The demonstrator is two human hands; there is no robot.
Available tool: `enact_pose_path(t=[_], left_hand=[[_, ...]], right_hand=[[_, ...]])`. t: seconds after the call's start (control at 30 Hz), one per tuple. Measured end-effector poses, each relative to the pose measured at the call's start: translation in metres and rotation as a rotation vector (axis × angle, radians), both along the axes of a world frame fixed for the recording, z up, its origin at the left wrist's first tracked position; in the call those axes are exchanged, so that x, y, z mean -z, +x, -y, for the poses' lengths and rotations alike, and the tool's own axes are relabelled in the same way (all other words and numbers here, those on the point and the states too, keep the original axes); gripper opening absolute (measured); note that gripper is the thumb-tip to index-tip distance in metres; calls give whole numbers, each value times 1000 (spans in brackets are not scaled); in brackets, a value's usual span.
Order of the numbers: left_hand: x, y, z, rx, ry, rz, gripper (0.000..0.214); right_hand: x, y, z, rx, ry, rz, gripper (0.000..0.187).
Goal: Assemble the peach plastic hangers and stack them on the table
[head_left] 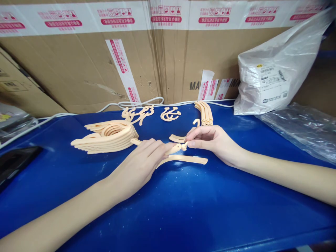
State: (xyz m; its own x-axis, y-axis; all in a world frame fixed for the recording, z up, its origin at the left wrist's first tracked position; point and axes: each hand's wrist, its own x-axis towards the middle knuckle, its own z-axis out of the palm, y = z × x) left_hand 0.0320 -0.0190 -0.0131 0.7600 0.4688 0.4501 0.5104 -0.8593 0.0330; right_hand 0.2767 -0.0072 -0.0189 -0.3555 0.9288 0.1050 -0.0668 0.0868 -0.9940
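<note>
Two hands (141, 161) (212, 140), two plastic bags (273, 70) (301, 129), two hook piles (138, 113) (170, 113) and two stacks of hanger pieces (107, 138) (204, 112).

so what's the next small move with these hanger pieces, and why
Probably push the small piece in the right hand onto the tip of the hanger arm that the left hand steadies: their ends meet between the fingers but look not yet joined.

Blue table (183, 210), stacked peach hanger pieces (107, 137), loose hooks (170, 113), white cable (143, 103), plastic bags (270, 77) at right.
</note>
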Motion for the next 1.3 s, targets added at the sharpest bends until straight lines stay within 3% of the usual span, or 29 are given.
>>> enact_pose_path(t=[0.6, 1.07, 1.3], left_hand=[[5, -2, 1, 13, -68, 16, 32], [7, -4, -1, 48, -30, 22, 33], [6, -4, 0, 44, -41, -4, 32]], right_hand=[[-1, 0, -1, -80, -22, -34, 11], [-6, -2, 2, -67, -50, 41, 10], [-7, -2, 4, -66, 36, 129, 11]])
